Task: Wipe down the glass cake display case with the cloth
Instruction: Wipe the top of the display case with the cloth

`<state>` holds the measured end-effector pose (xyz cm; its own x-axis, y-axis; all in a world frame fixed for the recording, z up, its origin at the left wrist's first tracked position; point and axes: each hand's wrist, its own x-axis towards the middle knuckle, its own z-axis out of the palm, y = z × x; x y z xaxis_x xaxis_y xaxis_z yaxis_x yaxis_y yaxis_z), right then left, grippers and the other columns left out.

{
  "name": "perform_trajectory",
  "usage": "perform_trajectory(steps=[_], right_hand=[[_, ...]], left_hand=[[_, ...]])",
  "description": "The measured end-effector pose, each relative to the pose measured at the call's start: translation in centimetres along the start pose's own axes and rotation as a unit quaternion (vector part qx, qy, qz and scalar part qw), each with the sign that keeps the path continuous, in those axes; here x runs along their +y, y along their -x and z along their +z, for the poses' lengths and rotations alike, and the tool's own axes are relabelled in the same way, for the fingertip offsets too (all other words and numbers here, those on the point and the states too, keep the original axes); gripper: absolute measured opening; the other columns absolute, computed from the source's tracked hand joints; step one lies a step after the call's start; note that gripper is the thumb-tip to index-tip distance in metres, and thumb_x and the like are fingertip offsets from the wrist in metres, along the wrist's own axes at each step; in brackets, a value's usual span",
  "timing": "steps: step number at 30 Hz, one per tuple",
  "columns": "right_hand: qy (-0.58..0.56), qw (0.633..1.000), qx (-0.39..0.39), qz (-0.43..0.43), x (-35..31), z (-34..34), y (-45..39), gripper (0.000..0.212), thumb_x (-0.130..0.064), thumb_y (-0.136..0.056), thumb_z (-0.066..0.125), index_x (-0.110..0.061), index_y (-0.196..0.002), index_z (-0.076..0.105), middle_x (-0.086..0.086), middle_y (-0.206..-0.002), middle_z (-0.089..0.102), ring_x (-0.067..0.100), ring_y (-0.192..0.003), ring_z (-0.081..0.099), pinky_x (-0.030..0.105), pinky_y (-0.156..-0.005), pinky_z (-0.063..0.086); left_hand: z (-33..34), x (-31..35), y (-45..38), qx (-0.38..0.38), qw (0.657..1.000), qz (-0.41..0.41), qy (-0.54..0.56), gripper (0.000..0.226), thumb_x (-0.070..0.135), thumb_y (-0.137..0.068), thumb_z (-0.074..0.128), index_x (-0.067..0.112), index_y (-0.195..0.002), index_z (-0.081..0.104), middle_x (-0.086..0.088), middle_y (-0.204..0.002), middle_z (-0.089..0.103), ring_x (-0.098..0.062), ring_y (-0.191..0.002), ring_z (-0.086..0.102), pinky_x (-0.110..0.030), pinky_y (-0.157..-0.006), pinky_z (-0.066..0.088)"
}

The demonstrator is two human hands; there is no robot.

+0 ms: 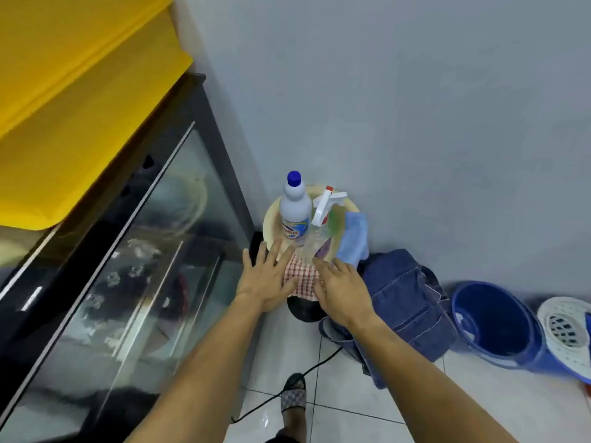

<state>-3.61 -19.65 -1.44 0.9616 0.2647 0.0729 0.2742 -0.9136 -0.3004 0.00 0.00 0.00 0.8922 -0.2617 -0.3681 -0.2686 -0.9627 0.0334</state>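
Note:
The glass cake display case [134, 251] with a black frame fills the left side, its front pane streaked. A cream basin [271, 219] stands by the wall to its right. A red-and-white checked cloth [302, 276] hangs over the basin's near rim. A blue cloth [353, 238] drapes over its right rim. My left hand [267, 276] hovers flat with fingers spread at the checked cloth's left edge. My right hand [343, 289] is spread over its right edge. Neither hand grips anything.
A white bottle with a blue cap [295, 209] and a clear spray bottle [323, 219] stand in the basin. Folded denim [403, 298] lies to the right, then a blue mop bucket [492, 324]. A yellow bin [73, 91] sits on the case. A black cable [287, 388] crosses the tiled floor by my sandalled foot [292, 401].

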Motion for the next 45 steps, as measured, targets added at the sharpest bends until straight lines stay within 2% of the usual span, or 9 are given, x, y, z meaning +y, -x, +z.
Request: perform_trajectory(steps=[8, 13, 17, 20, 24, 27, 33, 41, 45], right_hand=[[0.068, 0.989, -0.114, 0.07, 1.3, 3.7, -3.6, 0.045, -0.025, -0.099, 0.054, -0.011, -0.142, 0.055, 0.012, -0.133, 0.067, 0.038, -0.137, 0.047, 0.055, -0.112, 0.036], [0.09, 0.972, -0.208, 0.068, 1.7, 3.1, -4.6, 0.074, -0.052, -0.099, 0.009, -0.014, -0.15, 0.047, 0.01, -0.142, 0.062, 0.037, -0.146, 0.035, 0.055, -0.118, 0.012], [0.11, 0.962, -0.247, 0.038, 1.6, 2.2, -5.6, 0.033, -0.028, -0.107, 0.04, -0.017, -0.131, 0.06, 0.005, -0.128, 0.068, 0.031, -0.131, 0.048, 0.054, -0.119, 0.01], [0.099, 0.971, -0.209, 0.06, 0.8, 1.8, -5.9, 0.027, -0.012, -0.1, 0.046, -0.018, -0.117, 0.065, 0.003, -0.114, 0.072, 0.029, -0.118, 0.055, 0.051, -0.115, 0.013], [-0.111, 0.971, -0.106, 0.182, 0.0, 2.1, -5.2, 0.019, -0.019, -0.101, 0.047, -0.022, -0.096, 0.064, -0.006, -0.091, 0.067, 0.022, -0.094, 0.059, 0.044, -0.102, 0.034], [-0.368, 0.879, -0.031, 0.302, -1.5, 1.2, -4.9, 0.016, -0.026, -0.099, 0.057, -0.024, -0.113, 0.064, -0.01, -0.103, 0.07, 0.014, -0.101, 0.064, 0.036, -0.093, 0.048], [-0.667, 0.64, -0.037, 0.38, -3.0, -1.9, -6.2, 0.035, -0.032, -0.098, 0.065, -0.018, -0.13, 0.065, 0.0, -0.114, 0.079, 0.019, -0.107, 0.074, 0.035, -0.09, 0.055], [-0.668, 0.713, 0.027, 0.212, -9.1, -13.7, -6.2, 0.018, -0.025, -0.102, 0.065, -0.021, -0.118, 0.071, -0.003, -0.108, 0.08, 0.014, -0.1, 0.076, 0.033, -0.085, 0.056], [-0.658, 0.742, 0.06, 0.114, -13.0, -19.0, -4.9, 0.022, -0.031, -0.102, 0.065, -0.021, -0.122, 0.068, -0.002, -0.108, 0.08, 0.015, -0.099, 0.077, 0.031, -0.086, 0.059]], left_hand=[[1.1, -1.0, -5.9, -0.062, 0.997, 0.016, -0.038, 0.084, 0.074, -0.101, 0.023, 0.021, -0.166, 0.015, -0.006, -0.175, 0.008, -0.035, -0.161, -0.001, -0.072, -0.121, -0.009], [1.3, -1.1, -6.9, -0.095, 0.995, -0.027, -0.016, 0.09, 0.079, -0.098, 0.016, 0.018, -0.164, 0.027, -0.008, -0.175, -0.002, -0.035, -0.159, -0.017, -0.071, -0.119, -0.018], [1.0, -0.7, -7.5, -0.091, 0.986, -0.039, 0.137, 0.064, 0.065, -0.103, 0.041, 0.021, -0.147, 0.055, -0.007, -0.172, 0.018, -0.036, -0.159, -0.013, -0.067, -0.119, -0.017], [0.2, -0.2, -7.1, -0.03, 0.969, -0.058, 0.238, 0.035, 0.045, -0.099, 0.065, 0.015, -0.119, 0.068, -0.014, -0.146, 0.054, -0.038, -0.154, 0.022, -0.057, -0.128, 0.009], [-0.5, 0.3, -5.3, 0.026, 0.905, -0.075, 0.419, 0.024, 0.02, -0.092, 0.072, 0.016, -0.114, 0.064, -0.005, -0.109, 0.072, -0.029, -0.102, 0.067, -0.037, -0.086, 0.056], [-1.9, 0.2, -3.7, 0.022, 0.837, -0.067, 0.543, 0.017, 0.008, -0.087, 0.072, 0.015, -0.1, 0.064, 0.0, -0.093, 0.075, -0.021, -0.089, 0.07, -0.032, -0.077, 0.056], [-6.6, -2.2, -0.7, 0.03, 0.753, -0.058, 0.655, 0.05, -0.001, -0.092, 0.066, 0.024, -0.133, 0.053, 0.003, -0.119, 0.072, -0.011, -0.104, 0.072, -0.022, -0.079, 0.058], [-14.6, -2.3, 5.3, 0.195, 0.687, -0.045, 0.699, 0.035, 0.042, -0.096, 0.072, 0.033, -0.128, 0.062, 0.01, -0.119, 0.076, -0.01, -0.102, 0.075, -0.034, -0.087, 0.063], [-18.7, -1.2, 10.4, 0.314, 0.663, -0.027, 0.679, 0.015, 0.043, -0.1, 0.064, 0.039, -0.114, 0.063, 0.023, -0.105, 0.076, -0.001, -0.097, 0.074, -0.016, -0.072, 0.059]])
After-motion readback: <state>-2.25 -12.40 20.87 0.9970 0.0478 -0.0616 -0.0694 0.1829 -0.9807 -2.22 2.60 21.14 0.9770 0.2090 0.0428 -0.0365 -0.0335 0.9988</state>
